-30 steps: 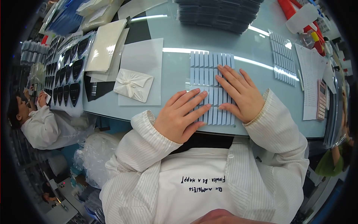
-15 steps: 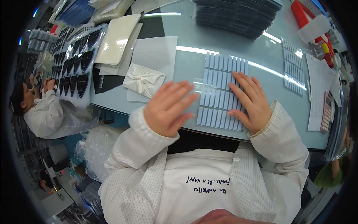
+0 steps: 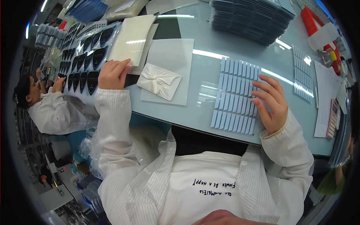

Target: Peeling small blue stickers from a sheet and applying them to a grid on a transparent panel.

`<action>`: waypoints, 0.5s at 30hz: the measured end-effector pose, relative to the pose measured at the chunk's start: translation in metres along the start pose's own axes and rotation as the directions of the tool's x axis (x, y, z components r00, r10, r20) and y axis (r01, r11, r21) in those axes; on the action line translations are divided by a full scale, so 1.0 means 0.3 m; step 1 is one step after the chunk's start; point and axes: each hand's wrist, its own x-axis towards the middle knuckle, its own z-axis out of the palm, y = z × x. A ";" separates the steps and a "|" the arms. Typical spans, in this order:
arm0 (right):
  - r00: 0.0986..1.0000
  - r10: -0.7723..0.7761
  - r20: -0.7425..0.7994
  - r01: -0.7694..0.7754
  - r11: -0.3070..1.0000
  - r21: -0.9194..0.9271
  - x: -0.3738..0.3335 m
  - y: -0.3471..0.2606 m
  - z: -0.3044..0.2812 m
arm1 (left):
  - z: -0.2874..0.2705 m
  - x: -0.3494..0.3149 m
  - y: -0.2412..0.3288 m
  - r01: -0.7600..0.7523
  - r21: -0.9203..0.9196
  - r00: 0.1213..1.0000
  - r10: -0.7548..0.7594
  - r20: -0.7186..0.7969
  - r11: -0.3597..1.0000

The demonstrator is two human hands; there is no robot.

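Note:
My left hand [image 3: 114, 74] is at the near edge of a pile of cream sheets [image 3: 131, 35], fingers bent and drawn together with the thumb; whether a sheet edge is between them is hidden. My right hand [image 3: 273, 103] rests with spread fingers on the right edge of a sheet of light-blue strips [image 3: 236, 93], laid in rows on the glass-topped table. Between the hands, a white cloth-wrapped flat packet [image 3: 165, 85], gathered in a knot, lies on a pale sheet [image 3: 176, 50].
Dark shield-shaped pieces [image 3: 77, 62] in clear film lie at the left, near a seated co-worker [image 3: 48, 105]. A tall stack of dark sheets [image 3: 251, 22] stands at the back. At right are another strip sheet [image 3: 302, 73], papers [image 3: 324, 97], a pink calculator [image 3: 333, 118] and a red bin [image 3: 312, 22].
My left hand has swung left from beside the blue strips to the cream sheets, and its fingers have drawn together. My right hand stays at the strips' right edge. The whole view has shifted slightly.

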 end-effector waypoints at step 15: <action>0.981 -0.040 -0.192 0.057 0.995 0.085 0.030 -0.041 -0.031 | -0.101 0.074 0.120 0.160 -0.007 0.822 -0.138 -0.552 0.987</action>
